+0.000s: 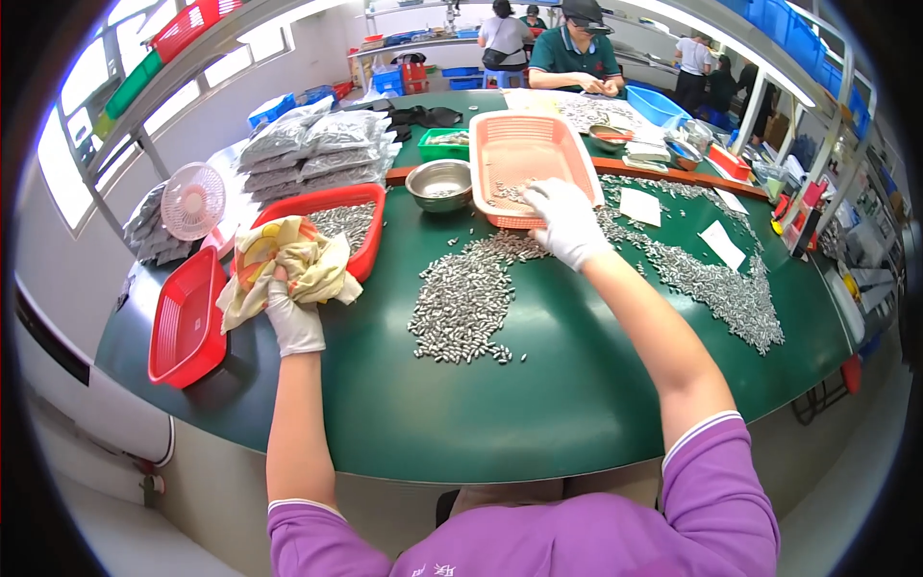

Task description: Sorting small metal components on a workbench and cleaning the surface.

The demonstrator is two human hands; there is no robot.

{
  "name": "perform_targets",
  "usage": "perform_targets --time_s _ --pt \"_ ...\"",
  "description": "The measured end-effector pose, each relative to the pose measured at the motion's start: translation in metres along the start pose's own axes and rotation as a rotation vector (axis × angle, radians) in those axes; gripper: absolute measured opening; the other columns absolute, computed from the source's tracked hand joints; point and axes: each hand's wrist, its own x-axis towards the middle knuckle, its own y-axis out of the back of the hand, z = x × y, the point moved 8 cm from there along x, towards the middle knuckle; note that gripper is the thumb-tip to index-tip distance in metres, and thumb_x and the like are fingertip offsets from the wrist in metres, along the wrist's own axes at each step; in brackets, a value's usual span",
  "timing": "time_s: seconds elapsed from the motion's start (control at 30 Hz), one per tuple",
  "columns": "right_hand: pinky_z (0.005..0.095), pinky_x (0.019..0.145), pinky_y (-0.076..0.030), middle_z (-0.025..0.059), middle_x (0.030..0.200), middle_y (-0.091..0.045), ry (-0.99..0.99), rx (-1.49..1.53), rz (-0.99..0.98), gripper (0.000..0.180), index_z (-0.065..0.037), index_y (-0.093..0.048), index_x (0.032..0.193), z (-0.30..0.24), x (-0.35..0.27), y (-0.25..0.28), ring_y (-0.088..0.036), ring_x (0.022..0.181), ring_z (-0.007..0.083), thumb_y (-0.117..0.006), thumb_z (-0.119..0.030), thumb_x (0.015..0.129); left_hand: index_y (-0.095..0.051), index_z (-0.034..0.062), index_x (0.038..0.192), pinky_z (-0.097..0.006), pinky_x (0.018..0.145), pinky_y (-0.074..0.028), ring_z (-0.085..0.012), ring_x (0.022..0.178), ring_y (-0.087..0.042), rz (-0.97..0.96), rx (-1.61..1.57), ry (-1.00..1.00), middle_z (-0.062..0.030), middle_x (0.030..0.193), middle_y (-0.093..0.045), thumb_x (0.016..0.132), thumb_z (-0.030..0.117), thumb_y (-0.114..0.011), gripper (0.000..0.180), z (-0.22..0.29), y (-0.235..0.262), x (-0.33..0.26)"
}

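Observation:
My left hand [292, 313], in a white glove, grips a crumpled yellow patterned cloth [322, 272] above the near part of a red basket [376, 223]. Small silver metal pieces [344, 226] lie in that basket. My right hand [567, 223], also gloved, is at the near right corner of a pink plastic basket [534, 130], fingers over the inside and thumb by the outer wall, closed on its rim. A few metal pieces [510, 192] lie on the basket's floor near my fingers. A heap of the same pieces [463, 300] spreads on the green table in front of it.
A steel bowl [440, 186] stands between the baskets. Another red basket [188, 322] sits at the left edge, near a pink fan [193, 200] and stacked filled bags [327, 144]. More pieces [716, 288] and paper slips [721, 244] lie right. A co-worker [577, 53] sits opposite.

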Motion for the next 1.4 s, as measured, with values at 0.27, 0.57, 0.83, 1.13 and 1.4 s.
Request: perform_targets --time_s 0.27,0.57,0.83,1.13,1.4 --pt "0.0436 0.094 -0.045 0.0118 0.119 -0.059 -0.021 0.104 0.022 0.053 -0.009 -0.061 0.118 -0.090 -0.114 0.170 -0.055 0.110 0.0348 -0.074 -0.011 0.067 -0.053 0.0133 0.120 -0.039 0.090 -0.053 -0.0208 0.099 -0.062 -0.105 -0.105 0.195 -0.0047 0.108 -0.061 0.090 0.046 -0.059 0.045 -0.002 0.001 -0.016" --pt "0.0325 0.066 -0.046 0.0106 0.087 -0.062 -0.476 -0.055 0.251 0.023 0.000 -0.062 0.102 -0.043 -0.319 0.191 -0.056 0.071 0.0204 -0.052 -0.020 0.098 -0.038 0.0097 0.139 -0.037 0.100 -0.046 -0.0220 0.117 -0.054 -0.361 0.025 0.481 -0.0084 0.131 -0.052 0.098 0.046 -0.042 0.055 -0.042 -0.078 -0.074" --pt "0.0292 0.067 -0.045 0.0075 0.088 -0.065 -0.568 -0.029 0.255 0.023 0.001 -0.063 0.096 -0.030 -0.333 0.181 -0.054 0.070 0.0169 -0.048 -0.016 0.099 -0.055 0.0078 0.119 -0.030 0.087 -0.050 -0.0135 0.097 -0.059 -0.326 0.038 0.339 -0.0035 0.109 -0.060 0.093 0.029 -0.060 0.034 -0.042 -0.068 -0.046" --pt "0.0328 0.070 -0.048 0.0096 0.086 -0.066 -0.472 -0.051 0.257 0.024 -0.001 -0.063 0.096 -0.039 -0.320 0.188 -0.062 0.077 0.0237 -0.047 -0.018 0.100 -0.059 0.0085 0.113 -0.031 0.085 -0.052 -0.0155 0.096 -0.062 -0.316 -0.012 0.266 -0.0040 0.106 -0.064 0.089 0.029 -0.067 0.033 -0.034 -0.058 -0.047" --pt "0.0287 0.064 -0.043 0.0060 0.079 -0.061 -0.560 0.012 0.277 0.024 -0.001 -0.064 0.089 -0.038 -0.317 0.186 -0.053 0.067 0.0161 -0.051 -0.020 0.098 -0.058 0.0048 0.118 -0.028 0.083 -0.050 -0.0128 0.095 -0.059 -0.319 0.098 0.078 -0.0042 0.110 -0.061 0.092 0.027 -0.064 0.035 -0.032 -0.063 -0.044"
